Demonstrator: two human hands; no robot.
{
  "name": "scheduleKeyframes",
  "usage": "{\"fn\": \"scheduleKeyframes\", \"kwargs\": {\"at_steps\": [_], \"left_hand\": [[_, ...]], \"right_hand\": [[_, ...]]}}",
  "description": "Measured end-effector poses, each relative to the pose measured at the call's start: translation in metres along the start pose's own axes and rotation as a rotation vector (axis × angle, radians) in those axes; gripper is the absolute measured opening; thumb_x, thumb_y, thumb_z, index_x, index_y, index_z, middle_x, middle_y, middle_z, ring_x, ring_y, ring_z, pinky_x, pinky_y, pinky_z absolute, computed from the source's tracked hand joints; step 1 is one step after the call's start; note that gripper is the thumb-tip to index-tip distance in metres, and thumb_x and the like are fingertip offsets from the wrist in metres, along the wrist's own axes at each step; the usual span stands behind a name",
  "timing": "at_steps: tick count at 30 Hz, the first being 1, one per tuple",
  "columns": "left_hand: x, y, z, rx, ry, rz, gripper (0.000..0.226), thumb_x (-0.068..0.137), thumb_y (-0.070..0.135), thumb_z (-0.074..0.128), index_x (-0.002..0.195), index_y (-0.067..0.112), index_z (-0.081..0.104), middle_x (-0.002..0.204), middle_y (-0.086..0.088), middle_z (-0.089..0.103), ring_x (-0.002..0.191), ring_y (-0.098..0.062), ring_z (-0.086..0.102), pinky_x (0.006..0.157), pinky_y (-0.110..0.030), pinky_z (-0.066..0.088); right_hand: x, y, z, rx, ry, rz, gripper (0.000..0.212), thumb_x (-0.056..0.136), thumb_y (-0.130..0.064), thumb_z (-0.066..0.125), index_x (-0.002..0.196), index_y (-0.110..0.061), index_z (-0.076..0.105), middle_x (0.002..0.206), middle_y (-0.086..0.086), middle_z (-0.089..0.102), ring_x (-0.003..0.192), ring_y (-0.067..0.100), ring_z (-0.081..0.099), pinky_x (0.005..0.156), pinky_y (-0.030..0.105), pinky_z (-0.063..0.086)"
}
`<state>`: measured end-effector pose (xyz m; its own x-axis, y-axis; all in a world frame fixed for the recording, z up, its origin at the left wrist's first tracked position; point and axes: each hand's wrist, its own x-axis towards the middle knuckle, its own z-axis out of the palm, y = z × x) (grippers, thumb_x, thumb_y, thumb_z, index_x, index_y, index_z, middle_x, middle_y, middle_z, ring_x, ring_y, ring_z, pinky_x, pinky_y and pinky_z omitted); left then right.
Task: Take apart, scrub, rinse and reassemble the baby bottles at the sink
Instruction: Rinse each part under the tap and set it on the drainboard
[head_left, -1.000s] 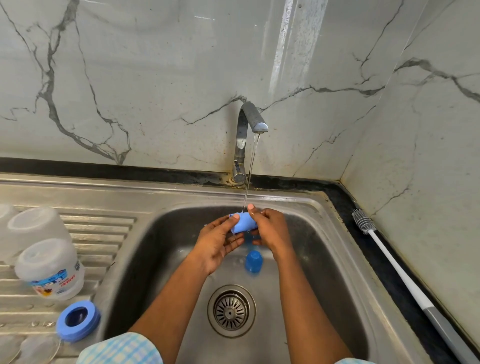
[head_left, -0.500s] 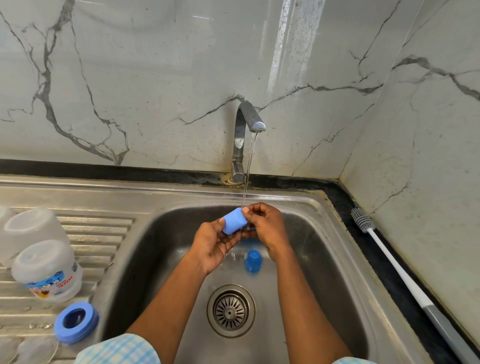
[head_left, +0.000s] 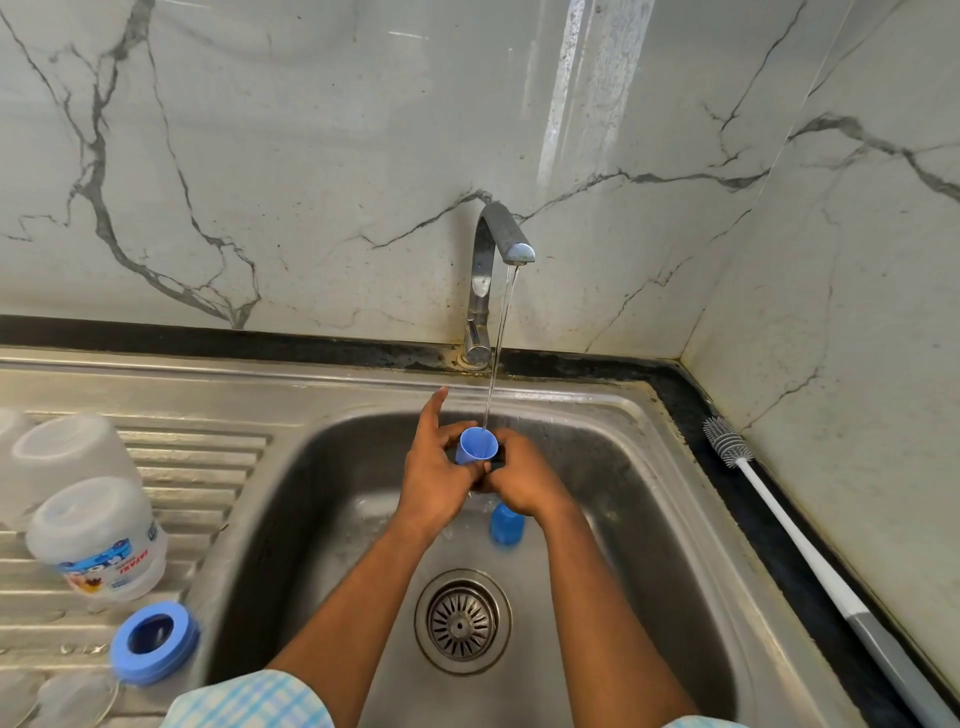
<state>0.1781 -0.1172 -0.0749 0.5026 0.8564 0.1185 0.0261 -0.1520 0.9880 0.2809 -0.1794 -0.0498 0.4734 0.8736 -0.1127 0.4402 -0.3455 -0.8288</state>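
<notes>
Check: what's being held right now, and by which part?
A blue cap, open end up; left hand and right hand grip its lower sides.

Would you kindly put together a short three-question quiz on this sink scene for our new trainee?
1. True or false: the blue cap, gripped by the left hand and right hand, is held mouth up under the stream from the tap.
2. Where does the bottle brush lie? A) in the left hand B) on the dark counter right of the sink C) hanging on the tap
3. Fill the blank: the second blue cap sits on the sink floor between the hands and the ____.

Key: 1 true; 2 B; 3 drain.
</notes>
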Motion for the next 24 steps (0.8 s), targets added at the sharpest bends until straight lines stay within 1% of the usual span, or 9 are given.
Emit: {"fn": "scheduleKeyframes", "kwargs": {"at_steps": [4,8,11,13,16,18,20,22,24], "left_hand": [[0.0,0.001,-0.001,-0.016,-0.056,-0.072,0.097,0.08,-0.008,0.072,0.152,0.034,0.023,0.112,0.004,0.066,0.102,-0.007,0.065,0.069,-0.015,0.054],[0.0,-0.003,0.0,-0.009,-0.084,-0.056,0.087,0.079,-0.009,0.071,0.147,0.029,0.034,0.113,0.002,0.067,0.105,-0.012,0.065,0.078,-0.026,0.06],[0.0,-0.005,0.0,0.033,-0.117,-0.015,0.084,0.076,-0.012,0.071,0.142,0.03,0.039,0.112,0.001,0.065,0.104,-0.014,0.065,0.075,-0.023,0.059],[-0.001,-0.004,0.001,0.052,-0.14,0.005,0.082,0.075,-0.013,0.071,0.14,0.029,0.043,0.111,0.0,0.065,0.103,-0.014,0.065,0.076,-0.025,0.059],[-0.001,-0.002,0.002,0.093,-0.105,-0.004,0.064,0.081,-0.007,0.069,0.133,0.025,0.051,0.111,0.001,0.065,0.1,-0.012,0.066,0.075,-0.023,0.059],[0.001,0.0,0.0,0.016,-0.053,-0.155,0.04,0.092,0.004,0.064,0.127,0.02,0.057,0.115,-0.005,0.066,0.099,-0.018,0.067,0.079,-0.029,0.06],[0.0,0.005,-0.003,-0.125,-0.064,-0.42,0.024,0.102,0.018,0.053,0.125,0.015,0.059,0.112,-0.012,0.067,0.095,-0.023,0.067,0.081,-0.037,0.06],[-0.003,0.01,-0.005,-0.173,-0.138,-0.593,0.03,0.106,0.028,0.043,0.12,0.009,0.061,0.106,-0.013,0.071,0.09,-0.024,0.066,0.079,-0.039,0.058],[-0.006,0.013,-0.006,-0.184,-0.213,-0.678,0.037,0.106,0.031,0.039,0.115,0.006,0.064,0.107,-0.013,0.074,0.092,-0.025,0.067,0.078,-0.039,0.058]], "right_hand": [[0.0,0.003,-0.004,-0.083,0.003,0.051,0.044,0.082,-0.006,0.076,0.122,-0.013,0.061,0.115,0.005,0.068,0.1,0.017,0.063,0.085,0.028,0.048],[0.002,0.004,-0.006,-0.098,0.05,0.073,0.055,0.079,-0.001,0.076,0.129,-0.012,0.056,0.126,0.006,0.063,0.106,0.016,0.058,0.086,0.027,0.044],[0.004,0.005,-0.007,-0.111,0.058,0.1,0.053,0.08,-0.001,0.075,0.126,-0.014,0.053,0.127,0.006,0.061,0.104,0.015,0.055,0.086,0.027,0.045],[0.003,0.006,-0.007,-0.131,0.045,0.105,0.051,0.081,-0.001,0.075,0.125,-0.014,0.052,0.127,0.006,0.06,0.102,0.015,0.055,0.084,0.027,0.044],[0.001,0.006,-0.009,-0.095,0.03,0.105,0.051,0.082,-0.005,0.074,0.128,-0.015,0.052,0.126,0.005,0.06,0.103,0.015,0.055,0.086,0.028,0.046],[0.001,0.007,-0.012,-0.045,0.03,0.088,0.049,0.083,-0.012,0.076,0.127,-0.016,0.055,0.119,0.002,0.061,0.101,0.013,0.057,0.087,0.027,0.049],[0.0,0.005,-0.015,0.051,0.066,0.052,0.04,0.083,-0.014,0.076,0.119,-0.018,0.059,0.112,-0.001,0.062,0.092,0.007,0.059,0.078,0.019,0.049],[-0.001,0.002,-0.017,0.169,0.131,0.022,0.037,0.083,-0.008,0.075,0.115,-0.019,0.061,0.111,-0.001,0.063,0.094,0.008,0.061,0.075,0.016,0.05],[-0.002,0.0,-0.017,0.233,0.175,0.014,0.042,0.082,-0.005,0.075,0.12,-0.017,0.061,0.114,-0.002,0.064,0.103,0.014,0.062,0.08,0.019,0.051]]}}
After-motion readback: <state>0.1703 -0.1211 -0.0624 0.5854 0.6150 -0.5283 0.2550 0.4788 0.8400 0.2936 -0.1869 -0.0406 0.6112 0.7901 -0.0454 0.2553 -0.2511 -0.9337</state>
